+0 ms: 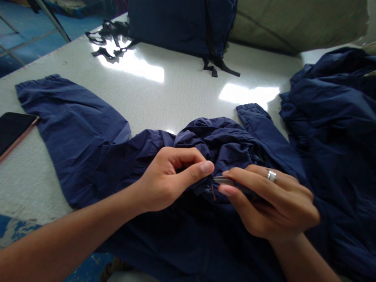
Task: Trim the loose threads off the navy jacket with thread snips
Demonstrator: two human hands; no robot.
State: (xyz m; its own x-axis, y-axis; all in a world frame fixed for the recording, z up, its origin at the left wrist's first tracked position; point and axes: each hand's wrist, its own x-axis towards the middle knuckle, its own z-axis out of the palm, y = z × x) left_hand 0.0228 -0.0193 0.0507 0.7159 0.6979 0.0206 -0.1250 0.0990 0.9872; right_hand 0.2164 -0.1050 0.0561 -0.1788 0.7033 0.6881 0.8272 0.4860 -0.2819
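Pointing left, a small metal tool (pixel 223 180) sat clamped in the right hand (pixel 273 203) against a navy garment (pixel 217 145), the left hand (pixel 166 180) pinching beside it.

In the right hand (pixel 273 203), a small metal tool (pixel 223 180) is glinting, and a polished metal ring (pixel 272 175) is shining on a finger. Thin, matt navy cloth (pixel 226 141) is crinkling under the left hand (pixel 167 180), and a smooth white desk (pixel 176 94) is gleaming beyond both hands.
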